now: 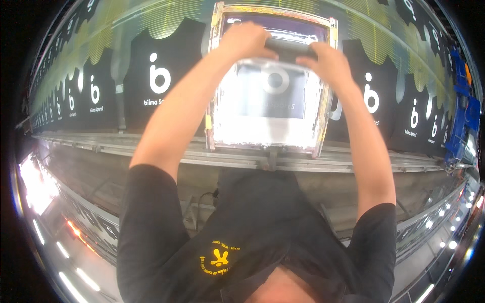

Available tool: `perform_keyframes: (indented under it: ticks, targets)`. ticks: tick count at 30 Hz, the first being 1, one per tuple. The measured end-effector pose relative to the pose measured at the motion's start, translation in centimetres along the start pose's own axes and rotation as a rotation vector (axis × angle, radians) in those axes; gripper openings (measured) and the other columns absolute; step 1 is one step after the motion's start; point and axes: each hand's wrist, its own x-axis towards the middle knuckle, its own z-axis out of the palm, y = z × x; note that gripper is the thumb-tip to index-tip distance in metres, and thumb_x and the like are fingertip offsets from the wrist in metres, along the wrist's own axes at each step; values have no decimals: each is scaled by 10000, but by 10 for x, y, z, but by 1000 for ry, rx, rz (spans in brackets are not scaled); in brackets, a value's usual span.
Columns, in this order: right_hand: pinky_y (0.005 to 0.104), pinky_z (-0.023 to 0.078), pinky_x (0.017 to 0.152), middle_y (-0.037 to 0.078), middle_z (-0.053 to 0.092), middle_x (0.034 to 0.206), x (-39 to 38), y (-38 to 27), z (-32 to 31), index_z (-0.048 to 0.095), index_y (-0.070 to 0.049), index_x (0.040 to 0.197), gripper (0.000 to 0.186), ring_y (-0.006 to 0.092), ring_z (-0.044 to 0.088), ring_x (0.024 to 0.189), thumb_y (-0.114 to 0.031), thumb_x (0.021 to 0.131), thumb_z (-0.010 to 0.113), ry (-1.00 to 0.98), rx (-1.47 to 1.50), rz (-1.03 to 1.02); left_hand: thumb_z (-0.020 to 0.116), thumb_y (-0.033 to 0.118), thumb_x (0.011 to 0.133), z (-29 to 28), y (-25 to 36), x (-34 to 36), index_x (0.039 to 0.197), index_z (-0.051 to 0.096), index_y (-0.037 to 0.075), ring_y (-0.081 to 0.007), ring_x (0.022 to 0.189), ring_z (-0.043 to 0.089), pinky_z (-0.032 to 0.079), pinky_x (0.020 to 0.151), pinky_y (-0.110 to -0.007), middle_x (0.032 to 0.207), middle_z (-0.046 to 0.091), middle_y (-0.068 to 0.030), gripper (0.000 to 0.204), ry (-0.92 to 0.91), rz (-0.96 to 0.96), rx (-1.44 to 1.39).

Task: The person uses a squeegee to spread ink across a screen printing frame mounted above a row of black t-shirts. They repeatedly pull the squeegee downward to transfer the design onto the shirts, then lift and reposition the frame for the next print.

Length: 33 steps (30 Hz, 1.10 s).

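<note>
My left hand [247, 41] and my right hand [326, 60] grip the two ends of a dark squeegee [288, 46] across the upper part of a screen-printing frame [217, 129]. My fingers are curled round it on both sides. The frame has worn, paint-smeared edges and lies over a dark garment piece. Below the squeegee, a pale round design shows through the glossy mesh [275, 81]. A metal bracket [272, 157] sits at the frame's near edge.
Dark garment pieces with white logos [139, 60] [384, 116] lie in a long row on both sides along the printing table. A metal rail [177, 154] runs along its near edge. Blue plastic objects [465, 111] stand at the far right.
</note>
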Motion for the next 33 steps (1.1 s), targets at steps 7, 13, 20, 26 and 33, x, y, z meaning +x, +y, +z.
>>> perform_keyframes:
  ticks: [7, 13, 20, 26, 33]
  targets:
    - [470, 556, 802, 168, 722, 927, 59, 17, 18, 729, -9, 996, 553, 396, 701, 885, -531, 832, 810, 179, -56, -19, 832, 535, 730, -8, -24, 39, 851, 780, 64, -376, 807, 729, 562, 762, -498, 814, 743, -182, 489, 283, 37, -94]
    - [488, 533, 743, 186, 676, 836, 7, 0, 26, 641, 0, 805, 491, 395, 675, 801, -438, 804, 862, 70, -6, 3, 818, 574, 742, 14, 5, -7, 829, 757, 95, -347, 782, 723, 558, 704, -486, 797, 736, -134, 490, 177, -38, -69]
    - [477, 483, 705, 158, 637, 824, -123, -40, 62, 628, -17, 864, 411, 369, 625, 801, -319, 771, 890, 79, 141, -76, 809, 597, 780, 70, 64, -129, 809, 709, 116, -324, 765, 707, 557, 658, -465, 786, 709, -91, 492, 52, -77, -192]
    - [483, 520, 764, 158, 668, 858, -34, -21, 24, 618, -8, 836, 558, 380, 662, 850, -506, 772, 861, -119, 134, 71, 793, 678, 755, 22, 20, -52, 879, 757, 113, -352, 837, 728, 569, 733, -483, 847, 742, -129, 580, -112, -112, -186]
    - [426, 542, 850, 167, 736, 1058, 66, 11, 13, 708, 18, 1087, 601, 340, 700, 990, -520, 842, 813, 6, 69, 100, 838, 526, 707, -7, -30, 44, 817, 771, 77, -380, 798, 726, 560, 737, -501, 812, 744, -175, 468, 191, -55, -133]
